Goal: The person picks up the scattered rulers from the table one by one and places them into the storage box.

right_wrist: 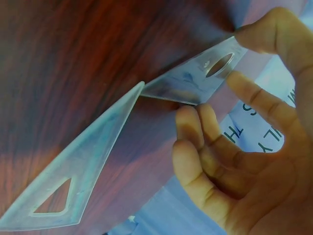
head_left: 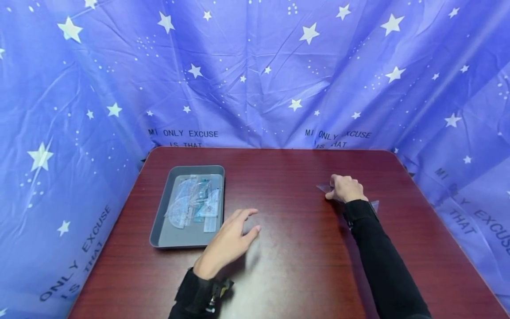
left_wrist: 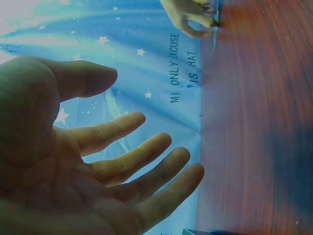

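Observation:
My right hand (head_left: 347, 188) is at the right half of the table, thumb and fingers around a clear plastic set square (right_wrist: 195, 78) with an oval cutout. Its thumb tip meets one corner while the fingertips lie along other edges. A second clear set square (right_wrist: 90, 161), with a triangular cutout, lies nearer the wrist; its tip overlaps the first one in the right wrist view. From the head, only a small part of this second piece (head_left: 375, 206) shows beside the sleeve. My left hand (head_left: 229, 241) hovers with nothing in it, fingers spread and slightly bent, right of the grey tray (head_left: 159, 228).
Inside the tray are several clear plastic pieces, among them a protractor (head_left: 177, 217) and a straight ruler (head_left: 210, 223). The dark red wooden table (head_left: 287, 266) ends at the back against a blue curtain (head_left: 255, 88) with white stars, which also hangs along both sides.

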The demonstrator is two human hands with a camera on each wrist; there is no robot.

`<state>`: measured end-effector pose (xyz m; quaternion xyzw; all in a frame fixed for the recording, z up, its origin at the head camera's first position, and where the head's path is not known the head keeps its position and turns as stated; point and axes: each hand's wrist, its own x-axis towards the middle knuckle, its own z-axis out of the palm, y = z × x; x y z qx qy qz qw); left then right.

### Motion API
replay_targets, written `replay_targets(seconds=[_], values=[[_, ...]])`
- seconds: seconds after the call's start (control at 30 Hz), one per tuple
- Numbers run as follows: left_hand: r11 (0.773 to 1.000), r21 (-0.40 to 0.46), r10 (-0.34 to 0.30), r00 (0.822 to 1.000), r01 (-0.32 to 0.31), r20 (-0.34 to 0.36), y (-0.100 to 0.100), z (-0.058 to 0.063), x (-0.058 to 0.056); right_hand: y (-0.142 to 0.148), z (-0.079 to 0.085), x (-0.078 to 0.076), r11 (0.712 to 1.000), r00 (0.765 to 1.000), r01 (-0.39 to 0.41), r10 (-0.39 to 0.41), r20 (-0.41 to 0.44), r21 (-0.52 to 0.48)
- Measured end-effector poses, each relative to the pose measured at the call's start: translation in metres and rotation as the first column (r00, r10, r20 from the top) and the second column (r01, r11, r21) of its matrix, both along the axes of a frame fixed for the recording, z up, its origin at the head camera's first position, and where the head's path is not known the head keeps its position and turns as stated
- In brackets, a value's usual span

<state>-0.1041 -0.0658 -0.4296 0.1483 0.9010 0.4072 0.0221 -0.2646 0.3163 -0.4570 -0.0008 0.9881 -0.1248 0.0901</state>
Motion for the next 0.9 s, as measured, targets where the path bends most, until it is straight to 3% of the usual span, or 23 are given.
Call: replay_targets(seconds=[0.47,0.67,0.8,0.9], values=[[0.999,0.003,-0.042,0.998,0.042,0.042,0.009,-0.004,-0.004,-0.006,0.005,0.017,0.995,0.998,-0.037,0.033,-0.047,-0.088],[0.998,0.053,-0.045,0.996,0.041,0.08,0.016,-0.011,-0.009,-0.028,0.02,0.032,0.991,0.992,-0.087,0.077,-0.101,-0.104],[0.996,0.088,-0.031,0.994,0.022,0.103,0.021,-0.015,-0.013,-0.048,0.036,0.048,0.986,0.967,-0.15,0.131,-0.22,-0.071],[0.992,0.126,-0.022,0.993,0.007,0.119,0.025,-0.018,-0.014,-0.065,0.045,0.062,0.978,0.923,-0.205,0.179,-0.34,-0.044]])
